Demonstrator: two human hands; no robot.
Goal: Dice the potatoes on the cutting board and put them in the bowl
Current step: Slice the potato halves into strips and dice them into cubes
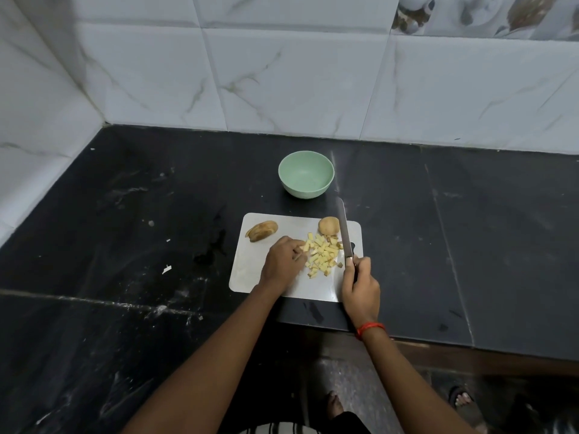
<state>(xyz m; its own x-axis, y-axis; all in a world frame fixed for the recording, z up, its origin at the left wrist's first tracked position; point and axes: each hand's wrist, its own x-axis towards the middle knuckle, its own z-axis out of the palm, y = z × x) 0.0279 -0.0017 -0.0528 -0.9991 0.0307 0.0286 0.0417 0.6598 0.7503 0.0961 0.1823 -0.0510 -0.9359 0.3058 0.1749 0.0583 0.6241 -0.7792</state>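
- In the head view, the cutting board [250, 270] lies near the front edge of the dark tabletop [125, 214]. The green bowl [305, 191] stands just beyond the board's far edge and holds nothing you can see.
- The diced potato [322, 253] is heaped on the right half of the board. An uncut potato piece [329, 226] with its skin on sits at the far right corner, and a sliced potato [261, 231], fanned open, lies at the far left corner.
- Your left hand [283, 261] rests on the board with its fingers [299, 250] curled down against the left side of the heap. Whether they pinch any cubes cannot be told from here.
- Your right hand [360, 286] is wrapped round the handle of the knife [344, 230]. The blade lies along the right side of the heap, with its tip past the board's far edge.
- Handling, as a judgement: the cubes are light, firm and wet, so they will probably slide and scatter. Scoop them between your cupped palm and the flat of the blade, not one by one.
- The skin-on piece looks rounded and may roll, so set it cut face down and hold it from above by the skin. The fanned slices will probably slip apart, so press them together at the sides.
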